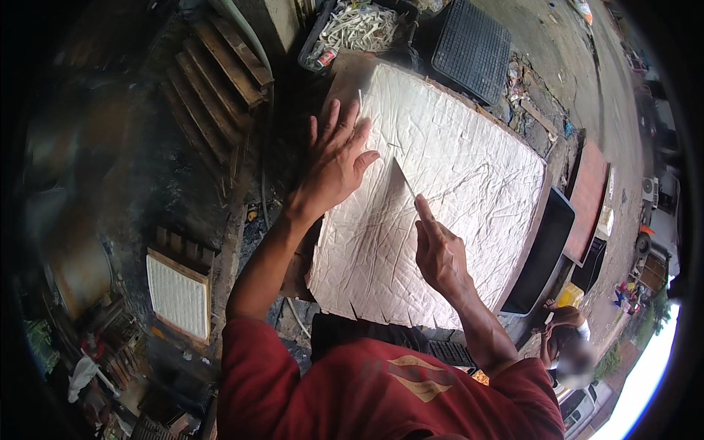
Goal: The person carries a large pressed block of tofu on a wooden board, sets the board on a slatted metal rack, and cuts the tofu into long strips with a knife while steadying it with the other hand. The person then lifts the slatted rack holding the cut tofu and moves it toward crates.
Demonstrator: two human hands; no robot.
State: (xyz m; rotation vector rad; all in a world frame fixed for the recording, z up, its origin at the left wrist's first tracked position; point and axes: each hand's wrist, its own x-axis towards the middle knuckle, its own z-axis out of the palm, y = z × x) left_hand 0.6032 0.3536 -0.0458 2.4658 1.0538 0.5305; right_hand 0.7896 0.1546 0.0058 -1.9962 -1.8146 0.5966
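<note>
"Grasping what?"
"My right hand (442,253) grips a knife (404,178), its blade over the creased white sheet (477,169) before me."
"Left?"
"My left hand (337,167) lies spread, unclenched, at the sheet's left edge."

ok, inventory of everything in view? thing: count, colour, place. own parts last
wrinkled sheet: 1, white, centre
knife: 1, grey blade, at the sheet's middle
bin: 1, black, top centre
strips: many, whitish, in the bin
gridded panel: 1, black, upper right
flat panel: 1, black, right of the sheet
board: 1, reddish-brown, far right
wooden slats: several, brown, upper left
framed panel: 1, white, lower left
other person: 1, lower right
small clutter: uncountable, mixed, around the edges
shirt: 1, red, bottom
left fingers: spread, sheet's upper left
right fingers: around knife handle
</note>
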